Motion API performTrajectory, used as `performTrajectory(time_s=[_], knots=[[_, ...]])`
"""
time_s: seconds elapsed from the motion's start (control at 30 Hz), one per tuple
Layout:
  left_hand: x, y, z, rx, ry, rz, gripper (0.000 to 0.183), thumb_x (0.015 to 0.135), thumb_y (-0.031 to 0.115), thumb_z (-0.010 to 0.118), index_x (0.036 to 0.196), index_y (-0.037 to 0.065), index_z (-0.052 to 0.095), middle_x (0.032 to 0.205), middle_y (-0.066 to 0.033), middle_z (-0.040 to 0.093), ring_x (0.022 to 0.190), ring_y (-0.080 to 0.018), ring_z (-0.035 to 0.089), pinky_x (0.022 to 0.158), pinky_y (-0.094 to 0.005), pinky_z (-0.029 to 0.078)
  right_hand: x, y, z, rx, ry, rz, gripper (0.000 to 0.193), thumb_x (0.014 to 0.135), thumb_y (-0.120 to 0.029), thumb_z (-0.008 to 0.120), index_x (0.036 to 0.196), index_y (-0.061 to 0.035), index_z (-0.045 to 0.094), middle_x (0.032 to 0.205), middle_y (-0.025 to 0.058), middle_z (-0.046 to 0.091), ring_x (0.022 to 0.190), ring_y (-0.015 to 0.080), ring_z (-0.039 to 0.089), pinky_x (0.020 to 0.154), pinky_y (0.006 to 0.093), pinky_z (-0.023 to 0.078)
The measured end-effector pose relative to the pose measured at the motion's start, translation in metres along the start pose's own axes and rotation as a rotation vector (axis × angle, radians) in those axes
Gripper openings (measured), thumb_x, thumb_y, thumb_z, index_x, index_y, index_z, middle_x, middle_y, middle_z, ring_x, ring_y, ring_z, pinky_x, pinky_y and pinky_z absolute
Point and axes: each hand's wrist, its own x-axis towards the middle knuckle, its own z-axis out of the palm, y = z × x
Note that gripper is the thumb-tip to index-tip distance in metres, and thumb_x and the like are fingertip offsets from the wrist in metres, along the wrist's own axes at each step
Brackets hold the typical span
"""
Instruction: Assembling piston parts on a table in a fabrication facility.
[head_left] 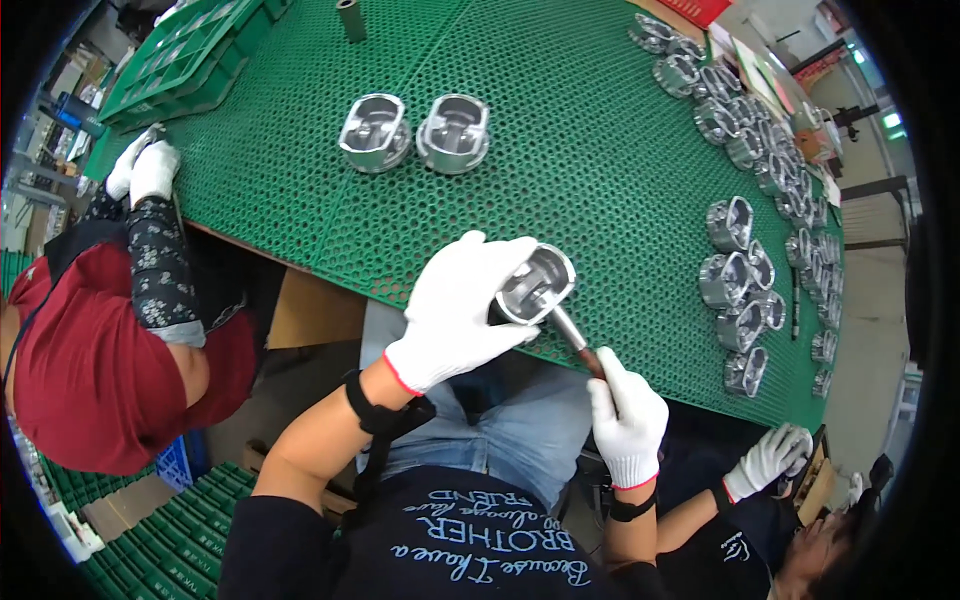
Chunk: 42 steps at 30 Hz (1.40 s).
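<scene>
My left hand [455, 300], in a white knit glove, grips a silver metal piston [540, 282] by its side, just above the near edge of the table. The piston is tilted, its hollow side facing up. In my right hand [630, 418], also gloved in white, is a hand tool [572, 333] with a metal shaft and a brown handle. Its shaft reaches up to the piston's near rim; the exact tip is hard to make out. Farther off, two more pistons, a left one [374, 132] and a right one [453, 134], stand side by side on the mat.
A green perforated mat [600, 180] covers the table. Many pistons [740, 280] crowd its right side. A green crate [190, 65] sits far left, and a small metal cylinder [351, 20] at the back. Co-workers' gloved hands show at left [150, 170] and lower right [770, 462].
</scene>
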Motion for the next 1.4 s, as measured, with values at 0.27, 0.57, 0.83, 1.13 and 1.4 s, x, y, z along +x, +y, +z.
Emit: performTrajectory(time_s=[0.27, 0.57, 0.83, 1.13, 1.4], knots=[[0.0, 0.002, -0.002, -0.006, 0.009, -0.036, 0.087, 0.061, 0.024, 0.097, 0.141, 0.014, 0.065, 0.131, -0.0084, 0.07, 0.128, -0.0371, 0.062, 0.113, -0.0481, 0.046, 0.003, -0.006, 0.003, -0.072, 0.018, -0.028, 0.044, 0.088, -0.019, 0.08, 0.131, -0.011, 0.071, 0.074, 0.009, 0.063, 0.06, 0.0282, 0.064, 0.054, 0.0411, 0.05], [0.0, -0.004, -0.003, -0.015, 0.031, 0.037, 0.087, 0.064, 0.025, 0.096, 0.144, 0.012, 0.064, 0.135, -0.0087, 0.07, 0.131, -0.0352, 0.061, 0.116, -0.0469, 0.046, 0.016, -0.013, -0.003, -0.159, 0.034, -0.033, 0.039, 0.093, -0.025, 0.076, 0.129, -0.0126, 0.069, 0.072, 0.0081, 0.061, 0.058, 0.0276, 0.062, 0.053, 0.0414, 0.049], [0.002, -0.003, 0.002, 0.037, 0.011, 0.052, 0.081, 0.068, 0.024, 0.093, 0.143, 0.011, 0.064, 0.14, -0.0088, 0.068, 0.133, -0.0336, 0.059, 0.116, -0.0453, 0.044, 0.015, 0.0, 0.012, -0.102, 0.065, -0.072, 0.037, 0.097, -0.028, 0.072, 0.129, -0.0113, 0.067, 0.072, 0.007, 0.06, 0.059, 0.027, 0.062, 0.054, 0.0415, 0.049], [0.014, -0.002, -0.004, -0.084, -0.041, 0.09, 0.079, 0.066, 0.016, 0.093, 0.138, 0.005, 0.062, 0.134, -0.0186, 0.065, 0.121, -0.0347, 0.065, 0.107, -0.0445, 0.05, 0.061, -0.04, 0.016, -0.04, -0.067, -0.027, 0.028, 0.103, -0.033, 0.061, 0.118, -0.0092, 0.061, 0.074, 0.0094, 0.063, 0.062, 0.0289, 0.067, 0.054, 0.0431, 0.052], [0.008, 0.0, 0.003, 0.117, -0.009, 0.133, 0.088, 0.065, 0.025, 0.096, 0.146, 0.013, 0.061, 0.161, -0.0288, 0.039, 0.147, -0.0468, 0.041, 0.121, -0.0552, 0.035, 0.053, -0.023, 0.012, -0.004, 0.022, -0.05, 0.027, 0.1, -0.031, 0.064, 0.116, -0.0085, 0.064, 0.077, 0.0079, 0.064, 0.066, 0.0279, 0.068, 0.058, 0.0421, 0.054]])
